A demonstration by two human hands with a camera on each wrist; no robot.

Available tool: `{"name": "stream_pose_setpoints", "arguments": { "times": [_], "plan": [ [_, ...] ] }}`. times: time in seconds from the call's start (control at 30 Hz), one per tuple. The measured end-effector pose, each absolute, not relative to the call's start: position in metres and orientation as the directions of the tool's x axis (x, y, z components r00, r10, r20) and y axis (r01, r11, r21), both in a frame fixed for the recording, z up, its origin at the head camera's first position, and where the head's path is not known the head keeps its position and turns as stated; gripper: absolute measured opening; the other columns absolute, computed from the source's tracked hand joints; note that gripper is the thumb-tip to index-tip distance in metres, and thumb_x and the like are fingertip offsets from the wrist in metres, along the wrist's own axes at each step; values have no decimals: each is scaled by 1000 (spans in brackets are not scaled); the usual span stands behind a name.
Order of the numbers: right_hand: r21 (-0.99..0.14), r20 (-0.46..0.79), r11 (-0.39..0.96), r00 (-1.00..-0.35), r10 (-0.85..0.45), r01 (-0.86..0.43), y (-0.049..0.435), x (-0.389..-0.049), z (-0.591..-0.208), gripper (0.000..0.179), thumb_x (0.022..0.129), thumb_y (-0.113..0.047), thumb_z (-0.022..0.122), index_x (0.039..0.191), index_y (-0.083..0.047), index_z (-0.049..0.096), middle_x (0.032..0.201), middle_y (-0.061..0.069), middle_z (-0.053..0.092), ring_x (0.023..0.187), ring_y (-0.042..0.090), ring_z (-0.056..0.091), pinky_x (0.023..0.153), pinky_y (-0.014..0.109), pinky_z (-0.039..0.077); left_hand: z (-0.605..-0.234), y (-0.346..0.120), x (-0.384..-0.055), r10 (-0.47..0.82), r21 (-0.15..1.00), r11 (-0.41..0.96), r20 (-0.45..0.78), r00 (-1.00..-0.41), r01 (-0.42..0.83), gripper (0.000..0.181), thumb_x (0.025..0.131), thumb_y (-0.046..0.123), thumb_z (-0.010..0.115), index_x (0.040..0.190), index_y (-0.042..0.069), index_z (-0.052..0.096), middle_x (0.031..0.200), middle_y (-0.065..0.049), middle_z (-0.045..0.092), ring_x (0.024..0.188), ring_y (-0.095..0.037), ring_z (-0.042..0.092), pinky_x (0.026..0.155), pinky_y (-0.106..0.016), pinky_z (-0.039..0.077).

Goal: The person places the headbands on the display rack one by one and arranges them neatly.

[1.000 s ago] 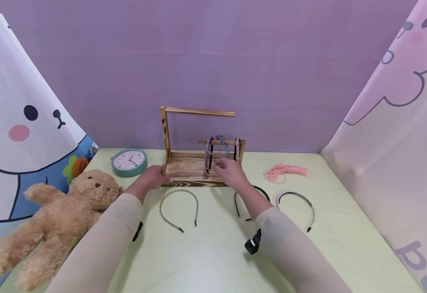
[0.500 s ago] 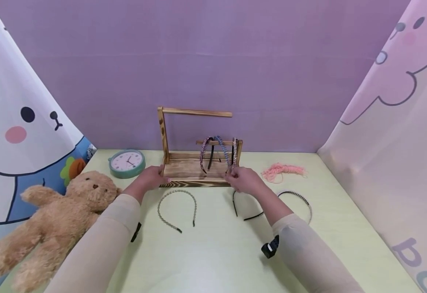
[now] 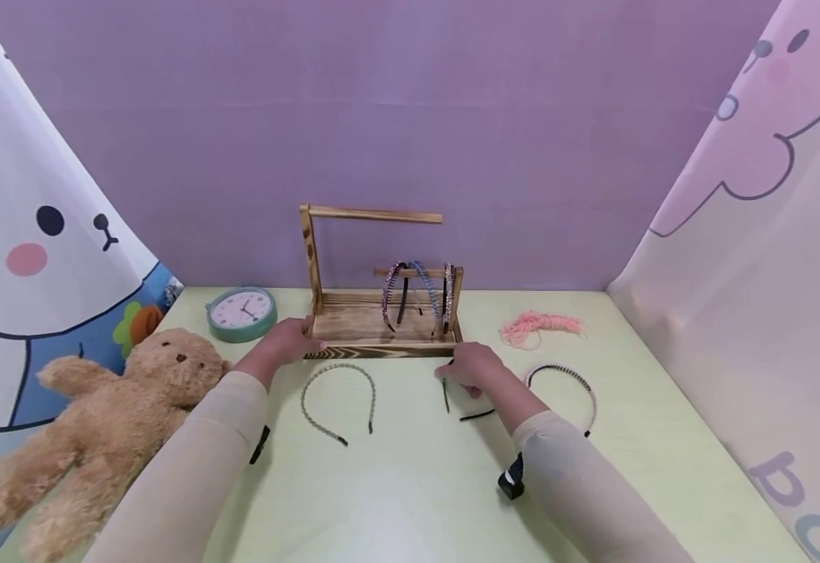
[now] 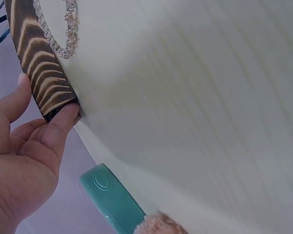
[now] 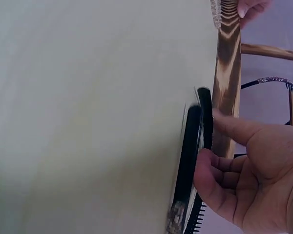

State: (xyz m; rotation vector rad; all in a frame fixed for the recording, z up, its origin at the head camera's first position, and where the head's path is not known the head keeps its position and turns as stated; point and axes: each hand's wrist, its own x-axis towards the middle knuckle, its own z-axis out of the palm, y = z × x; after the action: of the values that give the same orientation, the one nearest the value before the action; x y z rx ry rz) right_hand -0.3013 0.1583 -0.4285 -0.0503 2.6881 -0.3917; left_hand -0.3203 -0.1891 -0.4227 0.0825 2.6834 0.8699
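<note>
The left hand (image 3: 286,341) grips the near left corner of the wooden rack (image 3: 381,352), thumb on its front. The right hand (image 3: 476,366) reaches the black headband (image 3: 476,415), which lies on the table (image 3: 395,485) by the rack's near right corner; its fingers lie about the band (whether they pinch it, I cannot tell). On the rack's lower bar hang a purple headband (image 3: 387,295), a blue headband (image 3: 427,283) and a glittery headband (image 3: 449,297), left to right. A beaded headband (image 3: 373,399) lies nearer, at left; a black-and-white headband (image 3: 566,368) lies to the right.
</note>
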Motion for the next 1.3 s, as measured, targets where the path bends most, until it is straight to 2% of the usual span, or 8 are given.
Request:
{"name": "stream_pose_setpoints", "arguments": {
  "times": [0.17,0.27,0.37,0.53,0.9,1.03,1.2,1.3],
  "plan": [
    [-356,-399,934,-907,-131,22,164,-303,-428,35,91,-27,65,65,-5,68,58,8,66,51,20,66,51,31,56,-423,-188,-320,146,574,818,-279,-949,-43,76,99,34,57,157,5,17,159,-25,23,144,-46,23,115,-58,28],
    [-399,-419,916,-898,-138,45,172,-303,-424,26,90,-22,63,71,-4,66,65,10,68,54,21,67,53,32,57,-422,-187,-320,143,576,816,-277,-950,-45,76,99,34,58,157,5,17,159,-25,24,144,-46,23,115,-58,27],
    [-491,-426,868,-890,-165,74,183,-303,-419,20,91,-20,64,80,-3,64,71,13,67,57,23,67,54,34,59,-421,-187,-320,143,572,819,-276,-950,-43,76,99,34,58,157,5,17,159,-25,24,144,-46,23,116,-58,27],
    [-615,-395,786,-890,-227,72,201,-301,-398,20,96,-20,60,96,0,60,81,14,63,64,26,66,59,38,60,-422,-187,-321,142,566,823,-282,-949,-45,77,99,35,58,157,5,17,159,-25,23,144,-46,22,115,-58,28],
    [-717,-246,697,-938,-244,7,217,-310,-343,22,104,-17,47,108,4,54,89,14,58,76,22,59,74,40,60,-424,-190,-323,138,578,814,-295,-945,-62,78,99,35,58,157,7,14,159,-26,22,144,-47,22,114,-59,28],
    [-741,-164,670,-961,-223,-29,214,-315,-329,20,105,-15,44,109,4,49,97,18,56,86,29,61,78,40,60,-423,-192,-322,132,583,809,-296,-946,-70,77,99,35,58,158,8,15,159,-25,22,144,-46,23,114,-59,29],
    [-767,-61,637,-979,-193,-78,209,-324,-314,22,106,-13,41,116,6,42,112,23,52,105,40,61,92,45,56,-425,-192,-322,146,602,796,-289,-946,-61,78,98,35,59,158,9,16,159,-23,25,144,-45,24,115,-58,28],
    [-770,-3,629,-986,-167,-104,203,-331,-305,24,106,-14,40,119,6,40,116,24,52,109,40,59,95,47,53,-428,-191,-324,153,612,789,-285,-946,-57,78,98,35,60,157,8,17,158,-23,26,145,-44,24,116,-57,27]
  ]
}}
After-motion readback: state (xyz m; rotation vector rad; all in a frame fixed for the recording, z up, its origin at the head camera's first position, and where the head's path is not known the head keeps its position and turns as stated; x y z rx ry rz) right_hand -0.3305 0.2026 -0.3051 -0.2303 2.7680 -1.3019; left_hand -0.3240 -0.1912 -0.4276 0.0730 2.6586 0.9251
